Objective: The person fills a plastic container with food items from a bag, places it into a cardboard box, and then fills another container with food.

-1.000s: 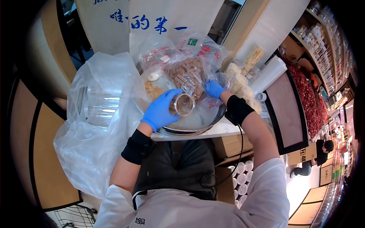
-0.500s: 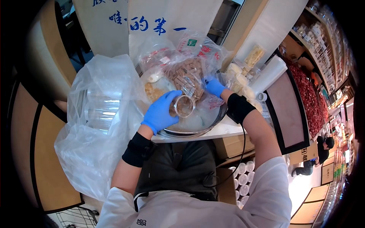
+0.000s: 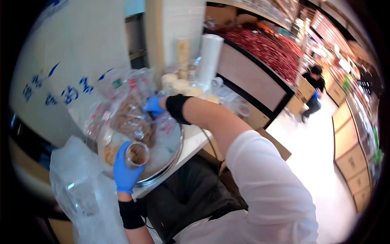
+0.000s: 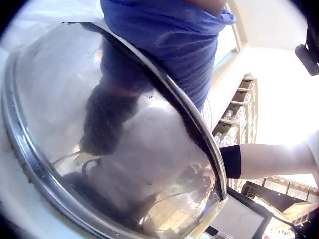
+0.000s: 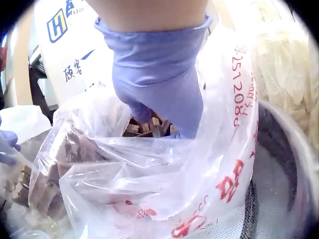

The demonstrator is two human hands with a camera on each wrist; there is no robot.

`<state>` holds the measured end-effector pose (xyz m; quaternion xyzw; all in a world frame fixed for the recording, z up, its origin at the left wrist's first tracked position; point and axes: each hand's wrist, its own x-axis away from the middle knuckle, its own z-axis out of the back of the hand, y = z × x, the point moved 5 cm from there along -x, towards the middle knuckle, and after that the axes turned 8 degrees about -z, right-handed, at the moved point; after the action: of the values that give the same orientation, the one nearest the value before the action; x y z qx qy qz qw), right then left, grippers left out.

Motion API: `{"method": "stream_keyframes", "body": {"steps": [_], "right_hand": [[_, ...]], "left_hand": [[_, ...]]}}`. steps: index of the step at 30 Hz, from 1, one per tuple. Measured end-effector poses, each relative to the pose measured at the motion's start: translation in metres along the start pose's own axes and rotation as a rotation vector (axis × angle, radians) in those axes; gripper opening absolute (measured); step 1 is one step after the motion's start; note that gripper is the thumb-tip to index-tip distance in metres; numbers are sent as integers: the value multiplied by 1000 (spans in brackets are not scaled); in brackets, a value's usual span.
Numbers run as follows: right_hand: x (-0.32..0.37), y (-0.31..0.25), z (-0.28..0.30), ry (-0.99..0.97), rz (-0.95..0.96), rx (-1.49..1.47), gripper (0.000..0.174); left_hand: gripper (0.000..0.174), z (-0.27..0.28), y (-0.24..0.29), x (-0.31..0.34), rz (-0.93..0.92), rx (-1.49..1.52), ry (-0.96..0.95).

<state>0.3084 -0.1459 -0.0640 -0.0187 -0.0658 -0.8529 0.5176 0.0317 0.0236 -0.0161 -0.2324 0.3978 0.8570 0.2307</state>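
Note:
My blue-gloved left hand (image 3: 126,171) grips a clear round plastic jar (image 3: 137,155) at the front of the steel basin (image 3: 178,148). Brown pieces lie inside the jar. In the left wrist view the left glove (image 4: 159,45) shows over the basin's shiny outer wall (image 4: 139,144), and the fingers are hidden. My right hand (image 3: 154,106) is at a clear plastic bag of brown stick-like pieces (image 3: 129,122). The right wrist view has this hand (image 5: 157,89) reaching down into the bag (image 5: 214,174), among brown pieces (image 5: 149,127); its fingertips are mostly hidden.
A large plastic bag (image 3: 81,195) hangs left of the basin. Tubs with pale lids (image 3: 180,86) and a white roll (image 3: 210,61) stand behind on the right. A bin of red goods (image 3: 260,49) lies beyond. Farther right, a person (image 3: 313,89) crouches beside a carton.
The head view has swung to the right, bringing the aisle and the crouching person further in. My left hand still holds the jar, now tilted so the brown pieces show. My right hand stays at the bag.

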Motion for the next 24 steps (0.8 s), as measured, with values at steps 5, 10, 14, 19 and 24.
{"method": "stream_keyframes", "body": {"steps": [5,10,14,19,24], "right_hand": [[-18,13,-14,-15,-47,96,51],[-44,24,-42,-58,-266,181,43],[-40,26,-38,53,-628,-80,32],[-50,38,-50,61,-566,-59,35],[9,-5,15,203,-642,-340,34]], "left_hand": [[75,0,0,0,100,68,31],[77,-1,-4,2,128,77,23],[78,-3,-8,3,131,84,33],[78,-2,-6,4,119,67,37],[78,0,-5,4,115,52,41]]}}
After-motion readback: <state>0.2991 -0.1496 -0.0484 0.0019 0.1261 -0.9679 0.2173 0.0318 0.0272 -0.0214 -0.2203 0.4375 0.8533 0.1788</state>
